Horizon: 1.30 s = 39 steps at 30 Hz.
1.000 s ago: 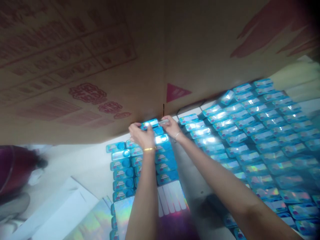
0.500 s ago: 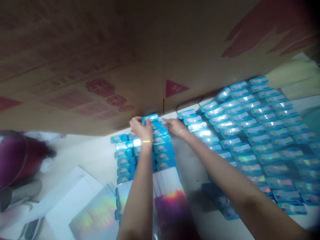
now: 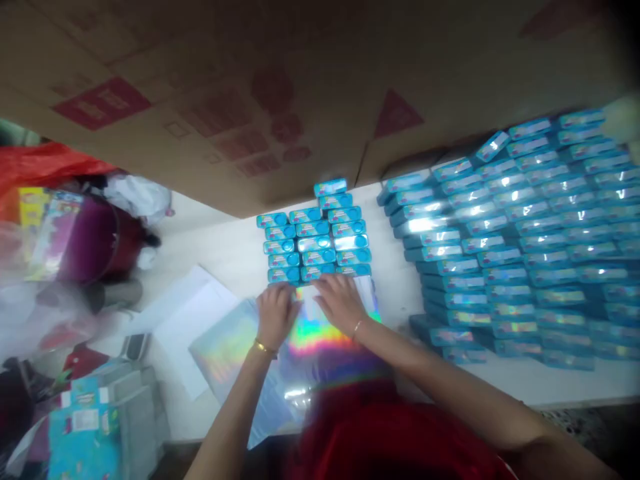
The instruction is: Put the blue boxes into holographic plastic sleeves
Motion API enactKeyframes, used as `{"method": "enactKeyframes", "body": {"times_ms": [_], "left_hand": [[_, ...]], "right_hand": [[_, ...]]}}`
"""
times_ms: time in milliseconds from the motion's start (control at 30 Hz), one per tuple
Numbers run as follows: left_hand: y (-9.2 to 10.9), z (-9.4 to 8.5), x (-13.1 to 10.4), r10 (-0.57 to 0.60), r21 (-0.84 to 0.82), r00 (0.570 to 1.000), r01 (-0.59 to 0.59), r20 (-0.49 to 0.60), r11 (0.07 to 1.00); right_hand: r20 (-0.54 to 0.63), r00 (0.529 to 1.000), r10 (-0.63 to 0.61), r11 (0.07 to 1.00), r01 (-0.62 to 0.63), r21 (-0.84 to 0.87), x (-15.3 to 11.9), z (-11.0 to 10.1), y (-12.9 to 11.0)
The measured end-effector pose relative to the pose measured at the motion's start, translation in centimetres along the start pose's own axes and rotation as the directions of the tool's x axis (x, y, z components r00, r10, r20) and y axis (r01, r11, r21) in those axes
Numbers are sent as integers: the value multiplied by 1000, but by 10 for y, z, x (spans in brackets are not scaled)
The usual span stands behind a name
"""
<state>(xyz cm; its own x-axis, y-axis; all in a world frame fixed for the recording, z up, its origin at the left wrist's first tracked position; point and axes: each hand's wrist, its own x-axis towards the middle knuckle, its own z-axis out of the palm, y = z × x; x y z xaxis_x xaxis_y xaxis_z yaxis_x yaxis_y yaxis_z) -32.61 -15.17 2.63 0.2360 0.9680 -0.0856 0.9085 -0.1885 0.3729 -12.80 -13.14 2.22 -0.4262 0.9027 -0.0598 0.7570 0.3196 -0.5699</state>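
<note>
The left hand and right hand are touching the shiny sheet beneath them, grip unclear; fingers pushing forward could be skewing the blue packs just beyond.

Printed packs are turquoise blue on a white tabletop, the holographic sheet runs silver into rainbow bands of green, yellow, pink and violet, and the brown cardboard box carries red printed shapes, one a triangle.
</note>
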Motion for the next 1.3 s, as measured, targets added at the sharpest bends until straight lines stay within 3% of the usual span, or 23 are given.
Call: {"method": "enactKeyframes", "body": {"times_ms": [133,267,400,600,733,800,867,933,1000,1067,1100,1200,1300], "left_hand": [[6,-1,13,-2,-47,999,0,-38,999],[7,-8,16,121,18,993,-121,-5,992],[2,-4,8,234,64,972,-232,-23,971],[4,1,-19,249,20,968,-248,-38,968],[24,-22,-53,308,-103,948,-315,-81,943],[37,-38,-60,192,-267,969,-228,-155,936],[50,-53,-55,-107,-502,961,-36,-253,864],[58,-61,-38,-439,-738,859,112,-264,665],[62,-63,-16,-631,-884,754,155,-182,441],[63,-60,4,-699,-937,708,170,-99,305],[64,-57,12,-710,-947,702,181,-65,266],[67,-45,32,-692,-948,722,237,26,212],[72,-30,58,-641,-937,765,268,66,223]], "right_hand": [[35,998,-51,995,54,-83,11,16,-8],[39,995,-97,989,100,-107,16,18,-4],[31,991,-127,985,129,-114,16,15,-1],[75,992,-98,985,108,-134,16,17,-4],[75,996,-56,994,63,-90,16,22,-2],[18,999,-47,999,48,-10,15,23,0],[-83,995,-61,985,74,156,13,19,0],[-160,987,-36,904,100,417,10,11,-3],[-146,987,61,726,56,685,6,-1,-10],[-64,986,151,551,-30,834,2,-14,-19],[-35,980,196,507,-70,859,1,-21,-23],[-44,941,336,515,-144,845,4,-38,-24],[-131,906,403,577,-140,804,19,-51,-2]]}}
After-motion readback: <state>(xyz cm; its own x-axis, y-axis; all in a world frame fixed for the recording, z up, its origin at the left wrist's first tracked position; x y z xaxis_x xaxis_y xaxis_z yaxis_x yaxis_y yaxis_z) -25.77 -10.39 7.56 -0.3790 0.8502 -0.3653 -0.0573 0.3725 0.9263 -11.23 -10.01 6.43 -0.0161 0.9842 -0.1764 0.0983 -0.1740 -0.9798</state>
